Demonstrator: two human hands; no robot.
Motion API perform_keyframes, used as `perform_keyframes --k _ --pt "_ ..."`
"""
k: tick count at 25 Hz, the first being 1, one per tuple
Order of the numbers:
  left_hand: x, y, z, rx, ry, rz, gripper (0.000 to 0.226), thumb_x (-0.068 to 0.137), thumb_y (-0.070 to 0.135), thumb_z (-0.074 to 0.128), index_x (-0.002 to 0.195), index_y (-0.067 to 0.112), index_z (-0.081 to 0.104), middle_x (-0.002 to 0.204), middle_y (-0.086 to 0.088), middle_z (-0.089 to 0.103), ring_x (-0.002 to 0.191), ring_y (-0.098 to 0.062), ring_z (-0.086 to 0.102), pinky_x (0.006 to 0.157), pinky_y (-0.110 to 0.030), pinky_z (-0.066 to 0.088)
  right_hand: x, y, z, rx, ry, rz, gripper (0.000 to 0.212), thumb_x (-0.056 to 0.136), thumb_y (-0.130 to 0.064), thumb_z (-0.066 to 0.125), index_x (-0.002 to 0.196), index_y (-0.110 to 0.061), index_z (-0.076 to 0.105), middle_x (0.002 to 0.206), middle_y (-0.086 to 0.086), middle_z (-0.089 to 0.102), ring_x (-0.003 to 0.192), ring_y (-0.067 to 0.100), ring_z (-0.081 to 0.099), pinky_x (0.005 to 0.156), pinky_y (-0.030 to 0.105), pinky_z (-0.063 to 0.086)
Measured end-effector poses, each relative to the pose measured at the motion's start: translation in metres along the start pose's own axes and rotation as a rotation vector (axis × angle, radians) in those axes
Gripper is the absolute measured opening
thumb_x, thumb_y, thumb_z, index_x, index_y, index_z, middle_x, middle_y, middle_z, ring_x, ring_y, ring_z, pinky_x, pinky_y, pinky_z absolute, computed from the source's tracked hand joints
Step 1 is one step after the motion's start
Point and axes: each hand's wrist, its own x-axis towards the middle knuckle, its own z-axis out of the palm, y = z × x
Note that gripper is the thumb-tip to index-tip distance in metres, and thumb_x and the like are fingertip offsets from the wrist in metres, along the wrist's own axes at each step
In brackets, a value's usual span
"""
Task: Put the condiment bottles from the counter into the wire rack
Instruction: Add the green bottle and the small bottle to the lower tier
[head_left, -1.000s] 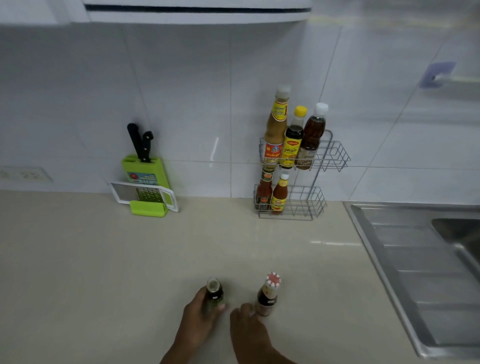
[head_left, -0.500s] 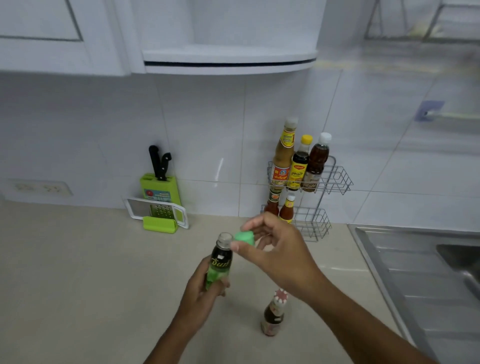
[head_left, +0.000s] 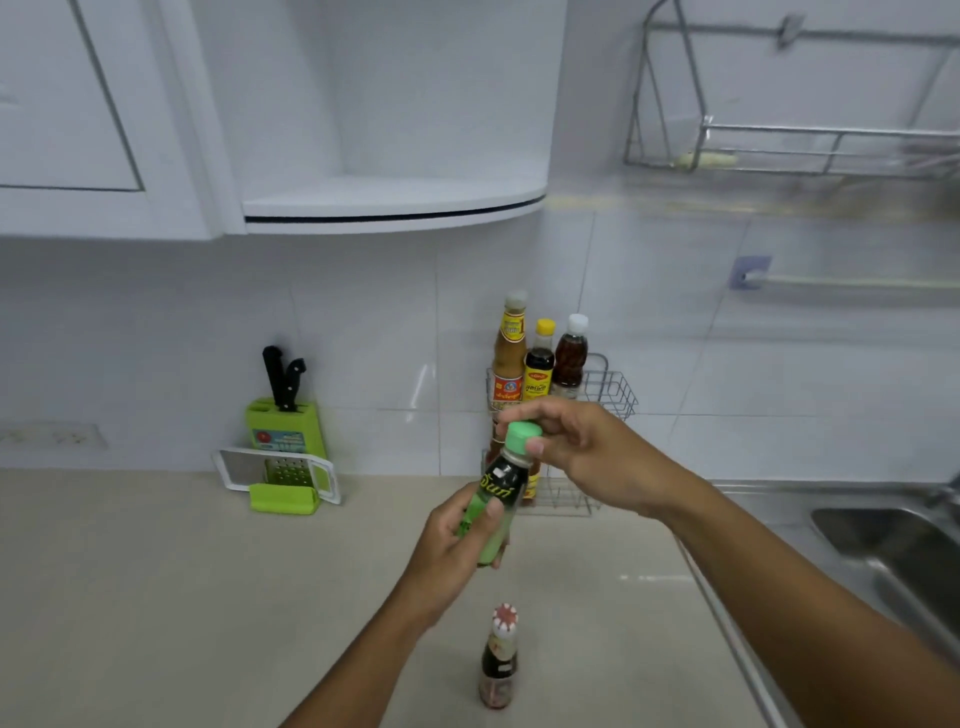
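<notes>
Green-capped dark glass bottle (head_left: 497, 499), tilted neck-up toward the wire rack (head_left: 610, 389), sits gripped in my left hand (head_left: 457, 545); right hand (head_left: 582, 457) pinches its cap, probably tightening.

Knife block (head_left: 284, 426) left of wire rack (head_left: 608, 387) — sink (head_left: 893, 551) right.

I see my left hand (head_left: 451, 540) clenched at six o'clock; my right hand (head_left: 582, 453), reaching from four o'clock, seems pinched shut.
</notes>
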Motion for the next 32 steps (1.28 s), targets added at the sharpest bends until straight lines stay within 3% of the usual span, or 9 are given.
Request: perform_keyframes --k 7,10,13,15,18,23,26,29,32 --pt "0.017 0.011 0.027 -0.530 -0.242 -0.337 0.060 0.087 0.064 0.044 0.102 0.010 0.064 0.063 -0.009 0.049 0.042 -0.014 0.040 0.048 -0.025 0.027 0.000 -0.001 -0.038 0.180 -0.179 -0.029 0.032 0.103 0.004 0.051 0.133 -0.004 0.058 0.131 0.013 0.070 0.126 0.021 0.067 0.103 0.034 0.055" --pt "0.020 0.011 0.029 -0.278 -0.203 -0.270 0.047 0.091 0.060 0.046 0.098 0.018 0.066 0.068 -0.012 0.052 0.046 -0.017 0.043 0.049 -0.028 0.024 0.005 -0.002 -0.053 -0.006 -0.201 -0.025 0.028 0.098 0.002 0.062 0.121 -0.012 0.066 0.118 0.009 0.076 0.112 0.023 0.073 0.098 0.045 0.059" --pt "0.023 0.013 0.031 0.095 -0.095 -0.131 0.044 0.085 0.057 0.058 0.094 0.014 0.061 0.074 -0.014 0.061 0.055 -0.024 0.053 0.053 -0.035 0.035 0.011 0.001 -0.060 -0.191 -0.173 0.041 0.027 0.092 0.002 0.069 0.109 -0.019 0.068 0.104 0.002 0.080 0.096 0.019 0.077 0.090 0.052 0.062" --pt "0.024 0.012 0.029 0.121 -0.092 -0.142 0.047 0.084 0.058 0.060 0.095 0.013 0.060 0.074 -0.013 0.061 0.055 -0.024 0.054 0.056 -0.037 0.037 0.012 0.003 -0.062 -0.143 -0.212 0.064 0.027 0.093 0.004 0.068 0.110 -0.016 0.067 0.099 0.005 0.080 0.096 0.020 0.076 0.094 0.056 0.059" --pt "0.025 0.011 0.023 -0.267 -0.278 -0.340 0.053 0.089 0.060 0.050 0.105 0.010 0.060 0.066 -0.011 0.053 0.044 -0.019 0.045 0.050 -0.029 0.031 0.012 0.000 -0.067 0.024 -0.349 0.005 0.026 0.096 0.007 0.064 0.119 -0.005 0.062 0.118 0.023 0.074 0.110 0.029 0.072 0.104 0.054 0.054" --pt "0.028 0.012 0.031 -0.776 -0.512 -0.430 0.056 0.086 0.061 0.054 0.100 0.008 0.059 0.055 -0.006 0.058 0.032 -0.014 0.051 0.037 -0.020 0.028 0.010 -0.009 -0.068 0.179 -0.441 -0.112 0.032 0.099 0.003 0.059 0.130 0.005 0.052 0.132 0.022 0.067 0.124 0.041 0.065 0.106 0.055 0.051" --pt "0.030 0.019 0.034 -0.445 -0.346 -0.339 0.050 0.089 0.059 0.051 0.100 0.011 0.062 0.064 -0.011 0.056 0.041 -0.018 0.048 0.046 -0.026 0.029 0.011 -0.016 -0.067 -0.036 -0.266 -0.052 0.022 0.095 -0.016 0.072 0.110 -0.002 0.065 0.097 0.015 0.080 0.093 0.027 0.078 0.090 0.056 0.061" --pt "0.035 0.019 0.035 0.016 -0.154 -0.180 0.042 0.087 0.051 0.062 0.102 0.012 0.061 0.078 -0.015 0.061 0.061 -0.026 0.058 0.059 -0.036 0.042 0.010 -0.011 -0.057 -0.527 -0.039 0.069 0.068 0.080 -0.072 0.069 0.075 -0.005 0.061 0.059 0.008 0.075 0.057 0.021 0.077 0.066 0.041 0.065" --pt "0.034 0.015 0.038 -0.021 -0.156 -0.213 0.041 0.091 0.043 0.061 0.113 0.009 0.055 0.085 -0.016 0.063 0.068 -0.031 0.061 0.062 -0.038 0.047 0.010 -0.003 -0.062 -0.617 -0.078 0.121 0.070 0.075 -0.085 0.059 0.080 -0.016 0.070 0.067 0.004 0.078 0.058 0.015 0.076 0.069 0.033 0.061"
